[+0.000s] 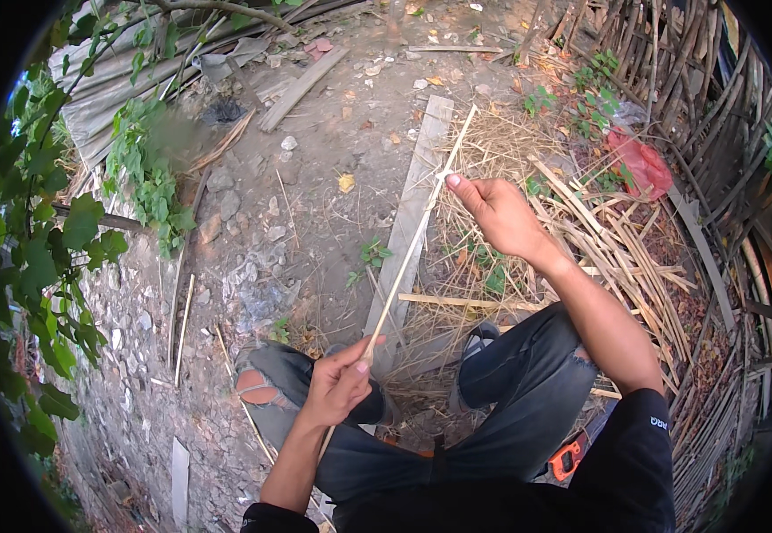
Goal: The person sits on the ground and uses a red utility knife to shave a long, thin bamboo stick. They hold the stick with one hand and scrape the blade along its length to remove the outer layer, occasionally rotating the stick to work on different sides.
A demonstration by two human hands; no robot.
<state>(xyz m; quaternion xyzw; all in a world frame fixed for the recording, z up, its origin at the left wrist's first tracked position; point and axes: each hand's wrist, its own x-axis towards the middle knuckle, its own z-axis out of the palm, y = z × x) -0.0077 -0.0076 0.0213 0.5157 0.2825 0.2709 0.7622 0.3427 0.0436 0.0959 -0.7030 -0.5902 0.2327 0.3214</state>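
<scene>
A long, thin bamboo strip (404,269) slants across the middle, from beside my left thigh up to the far end of a grey board. My left hand (339,384) is closed around its lower part, just above my lap. Farther up, my right hand (495,211) pinches the same strip, thumb laid along it and my right arm stretched out. A small pale bit shows at that thumb's tip; whether it is a curl of shaving or part of the strip I cannot make out. The fingers under the right hand are mostly hidden.
Beneath the strip lies the grey board (414,191). To its right are straw-like shavings (483,138) and a pile of split bamboo strips (630,258). An orange-handled saw (566,459) rests by my right leg. A stick fence (670,98) stands right; leafy vines (84,226) hang left.
</scene>
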